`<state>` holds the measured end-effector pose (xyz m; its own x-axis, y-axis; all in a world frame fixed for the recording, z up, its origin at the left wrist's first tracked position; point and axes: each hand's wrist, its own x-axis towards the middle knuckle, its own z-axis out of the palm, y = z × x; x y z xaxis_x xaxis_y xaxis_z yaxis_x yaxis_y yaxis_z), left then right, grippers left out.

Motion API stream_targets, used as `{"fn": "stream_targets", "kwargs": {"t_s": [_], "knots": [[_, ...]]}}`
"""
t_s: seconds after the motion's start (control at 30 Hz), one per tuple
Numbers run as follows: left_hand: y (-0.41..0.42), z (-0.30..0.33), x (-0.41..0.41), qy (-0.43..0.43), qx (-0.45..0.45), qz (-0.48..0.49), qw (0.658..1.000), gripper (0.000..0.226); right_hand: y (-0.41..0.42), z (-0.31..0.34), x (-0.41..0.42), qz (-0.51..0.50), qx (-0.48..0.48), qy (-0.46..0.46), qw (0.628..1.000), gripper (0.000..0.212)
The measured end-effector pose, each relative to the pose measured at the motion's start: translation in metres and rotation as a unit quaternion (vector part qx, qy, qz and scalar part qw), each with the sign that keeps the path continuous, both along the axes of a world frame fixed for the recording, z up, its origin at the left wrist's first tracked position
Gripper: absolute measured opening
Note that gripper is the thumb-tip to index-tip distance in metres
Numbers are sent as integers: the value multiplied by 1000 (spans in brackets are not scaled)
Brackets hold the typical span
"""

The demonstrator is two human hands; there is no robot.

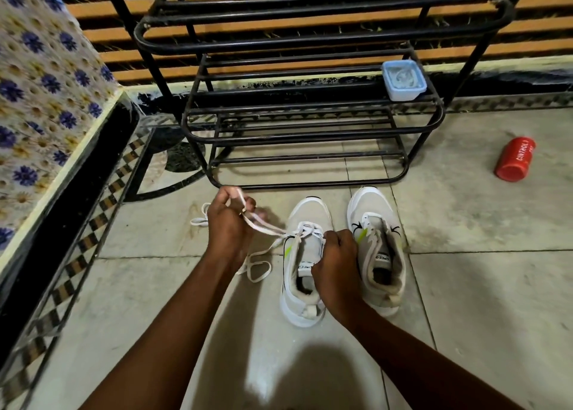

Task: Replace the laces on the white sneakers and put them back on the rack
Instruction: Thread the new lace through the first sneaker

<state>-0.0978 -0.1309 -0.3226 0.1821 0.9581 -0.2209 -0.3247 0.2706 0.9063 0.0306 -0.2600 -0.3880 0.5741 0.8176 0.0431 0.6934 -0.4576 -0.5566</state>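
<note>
Two white sneakers stand side by side on the tiled floor, toes toward the black metal shoe rack (310,136). The left sneaker (302,285) carries a white lace (266,228) threaded through its front eyelets. My left hand (228,223) pinches that lace and holds it taut up and to the left; loose loops trail on the floor beside the shoe. My right hand (336,265) grips the left sneaker's tongue and upper edge. The right sneaker (376,248) shows only a short bit of lace at its front.
A pale blue lidded tub (403,81) sits on a low shelf of the rack at the right. A red canister (514,158) lies on the floor to the right. A flower-patterned tiled ledge (40,99) runs along the left side.
</note>
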Motion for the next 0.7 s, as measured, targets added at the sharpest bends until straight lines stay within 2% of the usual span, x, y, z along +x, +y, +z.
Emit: {"fn": "stream_targets", "kwargs": {"t_s": [0.03,0.07,0.1,0.13,0.17,0.2,0.23,0.27,0.3,0.37,0.4,0.43,0.47,0.53,0.57,0.6,0.63,0.7], "knots": [[3,1,-4,23,33,-14,999,28,0,1,-1,-1,2,2,1000,40],[8,-2,-11,131,136,-45,981,27,0,2,-1,-1,2,2,1000,40],[12,-11,-17,282,273,-105,914,24,0,2,-2,-1,-1,0,1000,41],[15,-19,-22,421,382,-178,804,24,1,3,-2,-2,-4,-4,1000,41],[17,-26,-26,519,436,-238,695,30,1,3,-2,-2,-8,-9,1000,41],[19,-31,-27,570,449,-286,626,40,0,3,-2,-1,-11,-13,1000,42],[19,-33,-26,581,447,-310,605,49,0,4,-2,1,-13,-15,1000,42],[18,-34,-23,563,437,-313,627,51,0,4,-2,4,-16,-17,1000,42],[16,-31,-20,532,417,-299,673,45,0,3,-2,5,-17,-18,1000,42],[14,-29,-15,446,337,-220,799,26,-1,3,-2,4,-14,-14,1000,41],[12,-26,-13,386,274,-169,865,27,-1,3,-2,3,-10,-12,1000,40],[9,-22,-11,317,204,-127,917,31,-1,3,-2,3,-8,-13,1000,40],[4,-20,-8,248,142,-103,953,36,-1,3,-2,2,-11,-20,1000,40],[-10,-20,-1,114,6,-92,989,46,-1,4,-5,5,-18,-44,999,39],[-16,-21,3,55,-54,-86,993,48,-2,5,-6,9,-21,-55,998,39],[-20,-24,6,31,-86,-86,992,47,-2,6,-6,15,-25,-66,997,39],[-23,-28,9,48,-73,-96,992,45,-3,6,-7,20,-29,-74,997,39],[-25,-35,12,140,28,-128,981,35,-1,7,-7,21,-33,-72,997,37]]}}
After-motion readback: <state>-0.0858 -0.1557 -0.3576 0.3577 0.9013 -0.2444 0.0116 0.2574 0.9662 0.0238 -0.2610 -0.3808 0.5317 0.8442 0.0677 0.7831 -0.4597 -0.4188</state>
